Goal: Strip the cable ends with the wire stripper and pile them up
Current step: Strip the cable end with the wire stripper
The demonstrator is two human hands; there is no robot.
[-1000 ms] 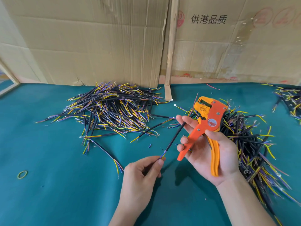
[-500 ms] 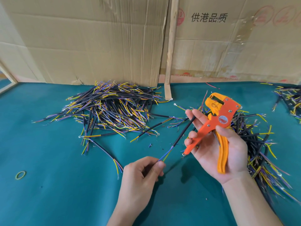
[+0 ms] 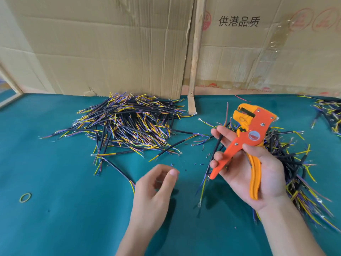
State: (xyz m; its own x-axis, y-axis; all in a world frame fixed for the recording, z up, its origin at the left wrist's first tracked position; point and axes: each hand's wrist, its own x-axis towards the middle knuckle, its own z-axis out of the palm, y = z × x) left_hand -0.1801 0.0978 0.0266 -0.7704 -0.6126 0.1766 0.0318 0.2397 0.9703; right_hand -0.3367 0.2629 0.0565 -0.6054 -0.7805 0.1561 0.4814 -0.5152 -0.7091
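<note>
From the head camera, the right hand (image 3: pixel 252 169) was raised palm-up over the teal felt tabletop (image 3: pixel 55 209), forearm entering from the lower right; the left hand (image 3: pixel 155 189) hovered lower, near the middle, its forearm rising from the bottom edge; the orange and yellow plastic wire stripper (image 3: pixel 249 143) lay across the right palm, head pointing up and away, thumb curled over its body and fingers wrapped round the orange handle; a black-sheathed cable with yellow and blue cores (image 3: pixel 214 154) ran between those fingers and the tool, held there, its lower end hanging to the left of the handle tip; the left hand was apart from the cable, fingers loosely curled and holding nothing; the large heap of stripped black cables (image 3: pixel 127 124) lay beyond the left hand, against the brown corrugated cardboard wall (image 3: pixel 110 52); another tangle of black cables (image 3: pixel 295 163) lay behind the right hand.
</note>
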